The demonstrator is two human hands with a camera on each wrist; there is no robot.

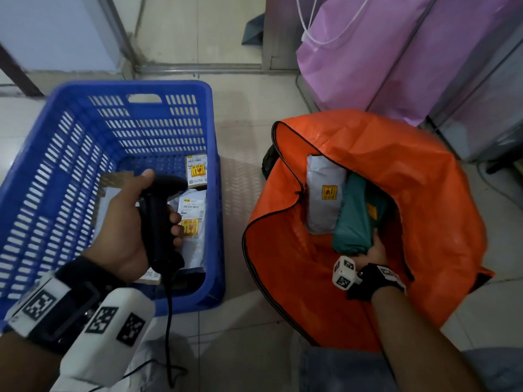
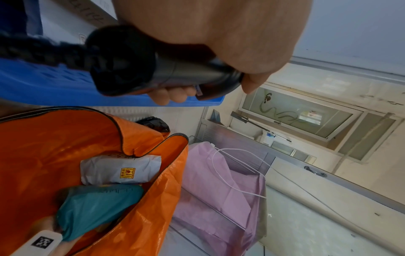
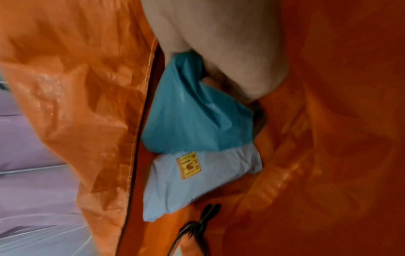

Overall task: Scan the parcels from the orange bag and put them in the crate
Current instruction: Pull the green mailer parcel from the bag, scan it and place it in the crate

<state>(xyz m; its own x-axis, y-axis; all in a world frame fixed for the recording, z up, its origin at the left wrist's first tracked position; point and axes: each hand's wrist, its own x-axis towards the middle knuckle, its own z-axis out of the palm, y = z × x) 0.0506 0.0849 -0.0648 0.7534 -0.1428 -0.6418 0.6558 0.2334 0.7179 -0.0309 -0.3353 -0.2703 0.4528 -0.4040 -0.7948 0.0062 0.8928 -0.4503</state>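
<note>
The orange bag (image 1: pixel 396 171) lies open on the floor at the right. Inside it are a teal parcel (image 1: pixel 356 219) and a grey parcel (image 1: pixel 325 193) with a yellow sticker. My right hand (image 1: pixel 375 250) reaches into the bag and grips the near end of the teal parcel (image 3: pixel 192 110); the grey parcel (image 3: pixel 197 180) lies just beyond it. My left hand (image 1: pixel 133 222) holds a black barcode scanner (image 1: pixel 161 216) by its handle above the blue crate (image 1: pixel 56 154). The scanner (image 2: pixel 153 69) fills the left wrist view, with the bag (image 2: pixel 54 147) below.
The crate holds several labelled parcels (image 1: pixel 195 216). Pink bags (image 1: pixel 382 52) stand behind the orange bag. The scanner's cable (image 1: pixel 169 321) hangs down over the crate's near rim to the tiled floor (image 1: pixel 240 335).
</note>
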